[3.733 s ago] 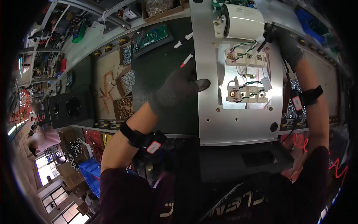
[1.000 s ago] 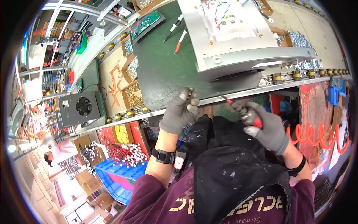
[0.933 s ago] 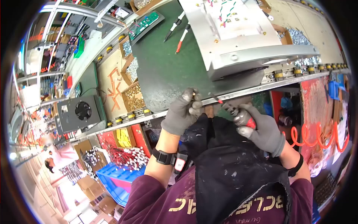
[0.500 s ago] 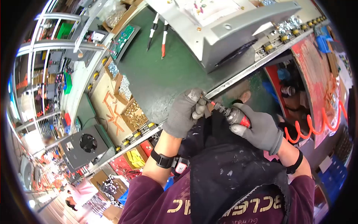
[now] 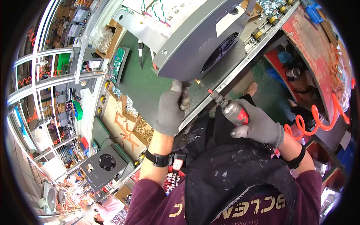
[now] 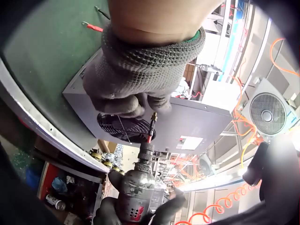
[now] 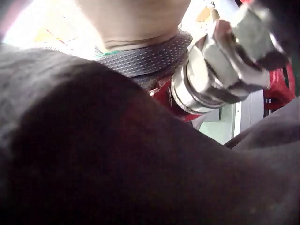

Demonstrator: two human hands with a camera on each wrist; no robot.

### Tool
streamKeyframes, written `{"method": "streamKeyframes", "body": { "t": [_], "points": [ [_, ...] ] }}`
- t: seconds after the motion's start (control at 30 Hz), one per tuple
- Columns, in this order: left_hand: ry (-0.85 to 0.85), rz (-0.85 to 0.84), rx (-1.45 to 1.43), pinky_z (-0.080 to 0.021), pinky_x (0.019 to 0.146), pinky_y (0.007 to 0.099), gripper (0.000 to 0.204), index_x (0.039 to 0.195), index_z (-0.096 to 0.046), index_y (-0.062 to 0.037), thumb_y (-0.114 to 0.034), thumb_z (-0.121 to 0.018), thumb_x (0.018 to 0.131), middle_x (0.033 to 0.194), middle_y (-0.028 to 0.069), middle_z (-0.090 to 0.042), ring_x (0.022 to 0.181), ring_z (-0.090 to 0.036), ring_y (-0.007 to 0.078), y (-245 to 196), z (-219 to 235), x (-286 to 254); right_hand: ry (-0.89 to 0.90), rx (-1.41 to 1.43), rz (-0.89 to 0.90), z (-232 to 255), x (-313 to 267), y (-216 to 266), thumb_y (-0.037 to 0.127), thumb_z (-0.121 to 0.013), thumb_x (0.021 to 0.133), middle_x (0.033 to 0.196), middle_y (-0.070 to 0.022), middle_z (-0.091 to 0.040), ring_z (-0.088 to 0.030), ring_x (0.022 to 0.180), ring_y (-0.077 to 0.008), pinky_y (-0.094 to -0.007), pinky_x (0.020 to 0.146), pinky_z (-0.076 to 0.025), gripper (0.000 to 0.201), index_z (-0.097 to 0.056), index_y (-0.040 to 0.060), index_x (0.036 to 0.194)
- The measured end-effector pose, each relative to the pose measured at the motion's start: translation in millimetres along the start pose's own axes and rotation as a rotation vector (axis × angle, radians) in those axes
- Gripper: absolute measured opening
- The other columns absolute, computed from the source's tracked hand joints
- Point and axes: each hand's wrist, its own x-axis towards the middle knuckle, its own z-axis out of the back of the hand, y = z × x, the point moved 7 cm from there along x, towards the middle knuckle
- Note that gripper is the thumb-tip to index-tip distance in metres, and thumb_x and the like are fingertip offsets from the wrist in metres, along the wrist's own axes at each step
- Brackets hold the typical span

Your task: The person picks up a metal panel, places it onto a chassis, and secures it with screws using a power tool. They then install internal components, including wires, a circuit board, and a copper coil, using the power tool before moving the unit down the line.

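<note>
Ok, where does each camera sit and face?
Head: worn there, facing forward and down at the driver; left hand, right hand, forearms show.
Left wrist: worn there, facing past the left hand to driver and gray panel.
Right wrist: worn there, facing a metal fitting; glove cuff shows, dark blur covers much.
Head and left wrist share driver, panel, both hands.

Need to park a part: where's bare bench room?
Bare, head view: green mat between the circuit board, the grey fan panel and the left grip, below the black-ended lead. Crowded: left of the mat, with brass-coloured hardware and coppery strips; also the front edge, where the left grip and power driver sit close together.
</note>
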Motion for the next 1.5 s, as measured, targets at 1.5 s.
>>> {"method": "streamKeyframes", "body": {
  "t": [1.5],
  "points": [
    [0.468,0.147,0.005,-0.036,0.038,0.0161,0.038,0.102,-0.053,0.006,-0.031,-0.049,0.094,0.062,0.0026,-0.055,0.044,-0.045,0.0041,27.2,-113.6,22.1,-0.131,0.086,-0.206,46.3,-45.4,-16.8,0.045,-0.072,0.072,0.102,-0.0149,-0.06,-0.06,0.095,-0.0256,-0.034,0.084,-0.045,0.071,-0.044,0.0059,0.124]
  ]
}}
